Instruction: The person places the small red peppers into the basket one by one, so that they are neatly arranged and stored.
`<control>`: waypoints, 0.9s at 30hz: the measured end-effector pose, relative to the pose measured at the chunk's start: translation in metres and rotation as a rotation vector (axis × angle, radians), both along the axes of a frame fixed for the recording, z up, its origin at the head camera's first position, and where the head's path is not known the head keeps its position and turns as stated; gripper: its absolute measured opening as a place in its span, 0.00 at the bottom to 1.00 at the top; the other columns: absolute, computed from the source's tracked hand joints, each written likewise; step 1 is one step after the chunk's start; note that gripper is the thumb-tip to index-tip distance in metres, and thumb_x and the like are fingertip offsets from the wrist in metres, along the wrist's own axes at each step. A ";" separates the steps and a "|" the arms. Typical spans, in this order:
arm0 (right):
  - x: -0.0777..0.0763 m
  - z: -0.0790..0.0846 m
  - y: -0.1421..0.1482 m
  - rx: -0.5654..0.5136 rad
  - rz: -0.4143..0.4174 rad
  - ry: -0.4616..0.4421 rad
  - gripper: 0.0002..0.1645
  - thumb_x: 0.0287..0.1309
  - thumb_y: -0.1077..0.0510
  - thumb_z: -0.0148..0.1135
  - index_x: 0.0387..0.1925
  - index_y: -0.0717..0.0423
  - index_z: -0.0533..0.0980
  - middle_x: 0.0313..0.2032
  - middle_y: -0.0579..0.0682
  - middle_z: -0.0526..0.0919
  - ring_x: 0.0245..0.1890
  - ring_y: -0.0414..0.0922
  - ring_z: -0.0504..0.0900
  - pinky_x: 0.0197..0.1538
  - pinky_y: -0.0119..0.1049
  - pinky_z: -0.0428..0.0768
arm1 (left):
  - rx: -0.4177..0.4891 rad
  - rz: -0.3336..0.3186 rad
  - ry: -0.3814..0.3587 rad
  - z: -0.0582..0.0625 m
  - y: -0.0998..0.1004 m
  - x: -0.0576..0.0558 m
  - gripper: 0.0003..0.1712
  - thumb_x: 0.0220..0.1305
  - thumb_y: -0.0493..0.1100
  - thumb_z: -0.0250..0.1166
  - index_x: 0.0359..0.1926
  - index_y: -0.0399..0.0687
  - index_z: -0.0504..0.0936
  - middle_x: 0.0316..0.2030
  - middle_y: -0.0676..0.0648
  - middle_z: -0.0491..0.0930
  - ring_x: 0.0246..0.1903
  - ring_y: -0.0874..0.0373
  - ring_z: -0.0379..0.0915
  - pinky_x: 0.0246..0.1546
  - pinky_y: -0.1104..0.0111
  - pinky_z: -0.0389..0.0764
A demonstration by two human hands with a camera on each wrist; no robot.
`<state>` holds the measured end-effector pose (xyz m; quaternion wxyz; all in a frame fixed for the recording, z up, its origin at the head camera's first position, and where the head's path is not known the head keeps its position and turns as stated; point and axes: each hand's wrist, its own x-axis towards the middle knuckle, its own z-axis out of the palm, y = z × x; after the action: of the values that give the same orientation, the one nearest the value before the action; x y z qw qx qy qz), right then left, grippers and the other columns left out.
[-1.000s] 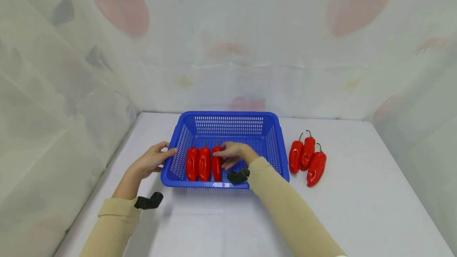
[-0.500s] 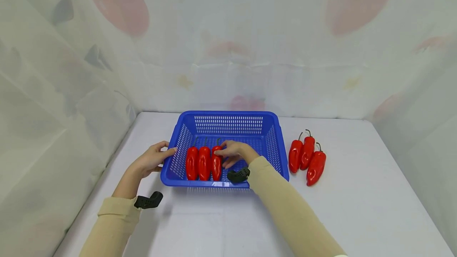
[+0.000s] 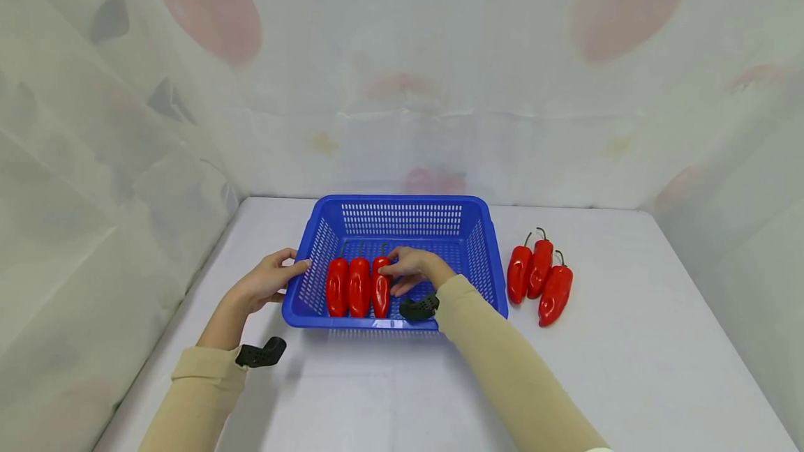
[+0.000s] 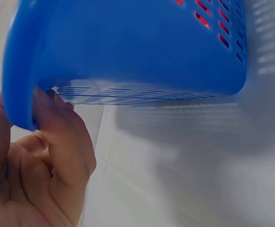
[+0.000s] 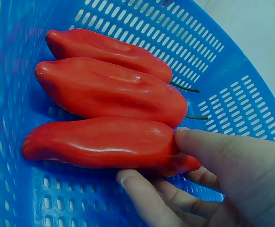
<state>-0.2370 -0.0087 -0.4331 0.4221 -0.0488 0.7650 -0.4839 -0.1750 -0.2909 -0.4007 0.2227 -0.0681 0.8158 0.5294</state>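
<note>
A blue plastic basket (image 3: 402, 323) with slotted walls sits on the white table. My left hand (image 3: 266, 281) grips its left rim; the left wrist view shows curled fingers (image 4: 64, 137) hooked under the lip. Three red chili peppers lie side by side in the basket's left half, stems toward the back. The rightmost pepper (image 3: 380, 298) is between the thumb and fingers of my right hand (image 3: 414, 269). In the right wrist view the thumb lies near that pepper's (image 5: 95, 144) stem end, fingers along its side. Beside it are the middle pepper (image 3: 359, 288) and the left pepper (image 3: 337, 288).
Three more red chili peppers lie on the table (image 3: 628, 340) right of the basket: a left one (image 3: 518, 274), a middle one (image 3: 541, 267) and a front one (image 3: 555, 295). Pale patterned cloth (image 3: 402, 138) hangs behind and at both sides.
The rightmost pepper in the basket has turned slightly under my right hand, whose thumb has shifted a little to the right. My left hand keeps its place on the rim.
</note>
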 end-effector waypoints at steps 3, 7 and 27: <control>0.000 0.000 0.000 -0.003 0.001 0.006 0.33 0.62 0.54 0.55 0.64 0.60 0.55 0.39 0.57 0.78 0.29 0.51 0.84 0.36 0.42 0.82 | 0.000 0.002 0.001 0.000 0.000 0.000 0.26 0.64 0.54 0.56 0.53 0.40 0.62 0.40 0.39 0.80 0.33 0.51 0.81 0.35 0.56 0.82; 0.001 0.001 0.001 0.002 -0.004 0.003 0.34 0.62 0.53 0.55 0.64 0.60 0.56 0.42 0.59 0.77 0.33 0.54 0.84 0.39 0.44 0.82 | 0.002 0.003 0.001 0.000 0.000 0.000 0.26 0.64 0.54 0.56 0.53 0.40 0.62 0.40 0.38 0.80 0.33 0.51 0.81 0.35 0.56 0.82; -0.006 0.027 0.019 0.086 0.061 0.241 0.31 0.63 0.51 0.54 0.63 0.59 0.60 0.53 0.60 0.73 0.42 0.56 0.81 0.39 0.43 0.83 | 0.003 0.001 0.000 0.001 0.001 0.001 0.25 0.64 0.54 0.56 0.52 0.41 0.63 0.39 0.39 0.80 0.32 0.51 0.81 0.35 0.57 0.83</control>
<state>-0.2426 0.0104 -0.4065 0.3435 -0.1117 0.8284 -0.4281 -0.1744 -0.2901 -0.3998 0.2223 -0.0681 0.8150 0.5308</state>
